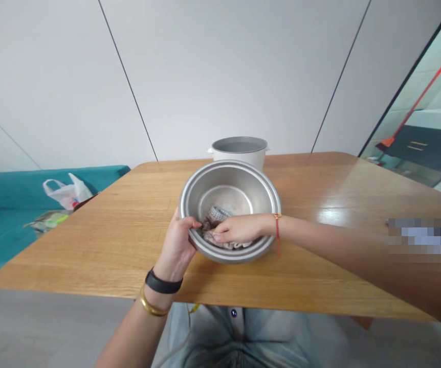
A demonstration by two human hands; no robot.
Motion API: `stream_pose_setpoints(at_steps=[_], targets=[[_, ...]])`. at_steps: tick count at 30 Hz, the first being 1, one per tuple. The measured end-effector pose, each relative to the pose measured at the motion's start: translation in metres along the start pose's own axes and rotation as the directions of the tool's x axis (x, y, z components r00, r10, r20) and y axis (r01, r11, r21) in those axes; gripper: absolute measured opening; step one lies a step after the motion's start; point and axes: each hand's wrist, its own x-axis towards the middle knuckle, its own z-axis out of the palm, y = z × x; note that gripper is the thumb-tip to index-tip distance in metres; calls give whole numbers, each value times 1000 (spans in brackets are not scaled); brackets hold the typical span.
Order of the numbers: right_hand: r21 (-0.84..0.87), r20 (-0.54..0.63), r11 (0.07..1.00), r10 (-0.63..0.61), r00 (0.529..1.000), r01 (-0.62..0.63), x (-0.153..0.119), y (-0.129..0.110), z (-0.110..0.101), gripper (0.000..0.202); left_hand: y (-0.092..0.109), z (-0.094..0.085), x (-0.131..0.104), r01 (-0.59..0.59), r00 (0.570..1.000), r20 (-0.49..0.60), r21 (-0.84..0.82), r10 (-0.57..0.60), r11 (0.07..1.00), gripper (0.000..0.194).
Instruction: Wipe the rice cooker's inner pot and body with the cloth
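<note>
A silver metal inner pot, wide and round, is tilted towards me over the near part of the table. My left hand grips its left rim, the thumb over the edge and the other fingers hidden beneath. Inside the pot, my right hand presses a crumpled checked cloth against the lower wall. Its fingers are bent into the cloth and partly hidden by it. Just behind the pot stands a white rice cooker body with a grey inside and small side handles.
The wooden table reaches back to a white panelled wall. On the left, a teal sofa carries a white plastic bag. A red-handled broom leans beyond the glass at right. A blurred patch covers something on the table's right side.
</note>
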Motion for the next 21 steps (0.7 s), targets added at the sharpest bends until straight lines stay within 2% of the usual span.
stream_pose_setpoints(at_steps=[1,3,5,6,7,9,11,12,13,14,15,17,18,19,20,21], targets=[[154,-47,988,40,998,-32,2,1,5,27,-1,1,-2,9,1000,12,-1,-9,1000,59],[476,-165,879,123,979,-31,6,1,17,22,-3,3,-6,18,999,39,-13,-17,1000,49],[703,-324,701,172,930,115,11,-4,27,23,-6,6,-10,14,997,72,-36,-11,999,41],[739,-426,635,182,886,225,13,-8,32,30,-7,9,-12,6,997,83,-50,-1,999,40],[720,-540,606,184,821,338,15,-12,37,37,-8,11,-13,-6,996,87,-65,11,998,41],[562,-749,669,162,642,487,16,-21,44,48,-10,15,-16,-33,995,88,-88,41,996,44],[317,-885,813,69,461,488,14,-28,50,51,-11,19,-19,-63,991,108,-105,75,992,45],[177,-919,879,-15,395,443,12,-31,51,51,-11,20,-20,-76,988,124,-105,88,992,44],[31,-928,927,-112,356,375,9,-32,50,51,-11,20,-21,-84,986,137,-100,98,991,44],[-118,-913,950,-219,344,290,6,-33,48,52,-11,20,-22,-91,985,141,-90,103,992,44],[-264,-876,945,-319,362,193,4,-34,44,53,-11,19,-23,-93,985,137,-80,103,992,44],[-501,-768,865,-431,474,-26,0,-34,31,56,-10,18,-25,-83,988,129,-60,90,995,47],[-577,-728,806,-435,530,-132,-2,-34,22,58,-9,17,-26,-72,989,129,-49,78,996,48],[-622,-713,748,-421,560,-230,-5,-34,12,62,-7,16,-27,-61,990,129,-36,65,998,49],[-637,-723,702,-402,562,-318,-8,-33,1,65,-5,15,-28,-53,990,127,-18,55,998,49],[-626,-751,673,-385,536,-395,-12,-31,-10,67,-2,14,-29,-52,991,121,3,51,999,48]])
